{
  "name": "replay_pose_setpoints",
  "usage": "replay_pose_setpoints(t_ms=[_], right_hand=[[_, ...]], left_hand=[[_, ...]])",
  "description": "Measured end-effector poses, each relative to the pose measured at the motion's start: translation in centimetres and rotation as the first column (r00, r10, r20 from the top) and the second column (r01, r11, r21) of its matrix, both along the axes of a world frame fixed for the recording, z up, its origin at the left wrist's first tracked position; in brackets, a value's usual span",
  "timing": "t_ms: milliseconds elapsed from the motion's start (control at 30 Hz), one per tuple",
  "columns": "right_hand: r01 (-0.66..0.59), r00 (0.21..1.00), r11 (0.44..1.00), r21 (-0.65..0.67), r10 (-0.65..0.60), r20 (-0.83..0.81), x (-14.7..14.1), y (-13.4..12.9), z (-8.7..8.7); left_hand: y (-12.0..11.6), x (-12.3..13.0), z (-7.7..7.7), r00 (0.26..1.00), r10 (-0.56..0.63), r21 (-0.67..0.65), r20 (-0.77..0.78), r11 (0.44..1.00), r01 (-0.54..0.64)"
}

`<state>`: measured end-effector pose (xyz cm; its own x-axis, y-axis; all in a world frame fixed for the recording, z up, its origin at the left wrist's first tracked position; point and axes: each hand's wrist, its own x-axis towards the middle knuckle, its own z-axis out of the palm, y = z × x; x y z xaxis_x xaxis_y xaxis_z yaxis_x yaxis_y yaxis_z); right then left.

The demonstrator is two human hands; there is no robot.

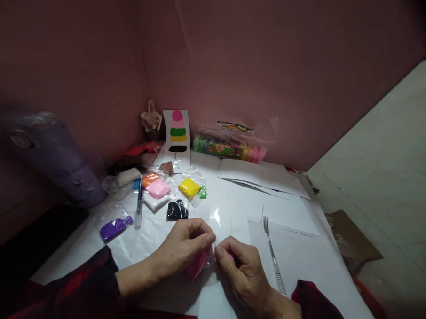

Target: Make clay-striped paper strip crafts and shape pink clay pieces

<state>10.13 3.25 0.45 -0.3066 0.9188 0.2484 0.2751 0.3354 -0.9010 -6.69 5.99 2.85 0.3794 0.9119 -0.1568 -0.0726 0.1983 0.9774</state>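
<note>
My left hand (188, 240) is closed in a pinch on a clear plastic bag with magenta clay (195, 266) inside, low in the middle of the view. Close beside it, my right hand (240, 266) pinches the bag's edge, with its fingers curled. A little magenta shows between the right fingers. Just beyond the left hand lies a bag of black clay (177, 210). Behind that are bags of yellow clay (189, 187) and pink clay (158, 188). A fork (272, 253) rests to the right of my right hand.
Purple clay (116, 228), a pen (138, 205) and a large lilac bottle (61, 161) are at the left. A card with colour swatches (177, 137) leans at the back beside a colourful packet (230, 148). White paper (263, 174) and a toothpick (262, 213) lie at the right.
</note>
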Motion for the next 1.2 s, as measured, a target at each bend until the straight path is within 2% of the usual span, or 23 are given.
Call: replay_pose_setpoints(t_ms=[300,533,800,933,1200], right_hand=[[0.008,1.000,1.000,0.002,-0.008,-0.002,-0.10,0.07,-0.04],[0.004,1.000,1.000,0.000,-0.004,-0.014,-0.04,0.00,0.06],[-0.003,1.000,1.000,0.014,0.003,0.002,0.03,0.09,-0.07],[-0.002,1.000,1.000,0.015,0.002,-0.011,-0.01,0.06,0.19],[0.005,1.000,0.999,0.036,-0.004,-0.021,-0.10,0.04,0.02]], left_hand=[[0.10,-0.08,0.07,1.000,0.002,0.006,-0.028,1.000,-0.002],[0.21,-0.15,0.00,0.997,0.003,0.068,-0.071,0.998,0.002],[-0.05,0.17,0.57,0.996,0.074,-0.010,-0.052,0.997,-0.075],[-0.05,0.13,0.50,0.996,0.086,-0.007,-0.036,0.996,-0.086],[0.01,-0.04,-0.08,0.999,0.041,0.002,-0.022,0.999,-0.041]])
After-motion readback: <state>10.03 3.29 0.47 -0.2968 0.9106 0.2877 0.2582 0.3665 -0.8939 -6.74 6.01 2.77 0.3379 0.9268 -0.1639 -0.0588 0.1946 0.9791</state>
